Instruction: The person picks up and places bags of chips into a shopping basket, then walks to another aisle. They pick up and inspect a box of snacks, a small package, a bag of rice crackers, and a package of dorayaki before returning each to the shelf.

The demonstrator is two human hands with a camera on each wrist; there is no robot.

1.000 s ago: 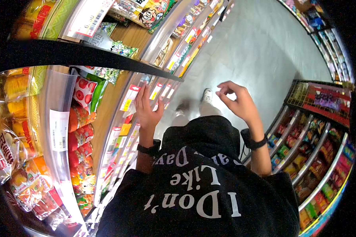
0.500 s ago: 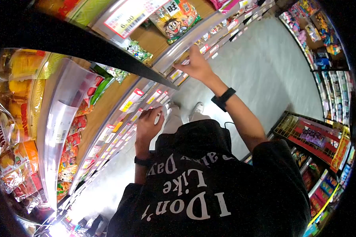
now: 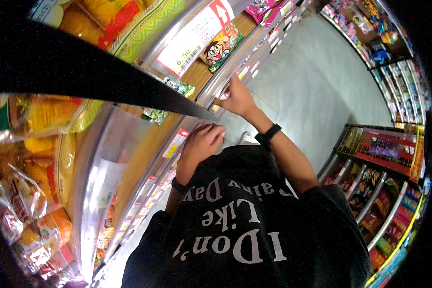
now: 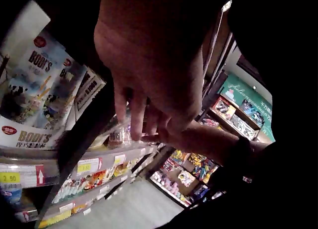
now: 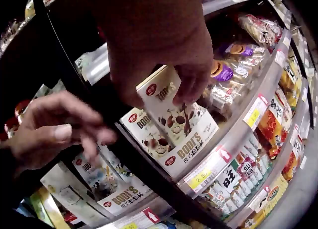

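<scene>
My right hand (image 5: 164,55) pinches a small cream BODI'S snack box (image 5: 160,97) between thumb and fingers. The box stands tilted up within an open BODI'S display carton (image 5: 196,139) at the shelf front. In the head view my right hand (image 3: 239,97) is at the shelf edge, and the box is hidden there. My left hand (image 5: 54,124) hovers beside it with loosely bent fingers and holds nothing; the head view shows this left hand (image 3: 201,144) lower along the shelf. Below its fingers is a second, blue-and-white BODI'S carton (image 5: 119,187).
A dark upright divider (image 3: 144,81) splits the shelf bays. Clear price rails (image 5: 208,177) run along the shelf fronts. Wrapped cakes (image 5: 233,80) lie right of the carton. A wire basket (image 3: 379,146) tops a rack of snack packets on the aisle's far side.
My right hand has gone from over the aisle to the shelf edge. My left hand dropped away from the price tags, then rose towards the shelf. The head view has shifted relative to the shelves.
</scene>
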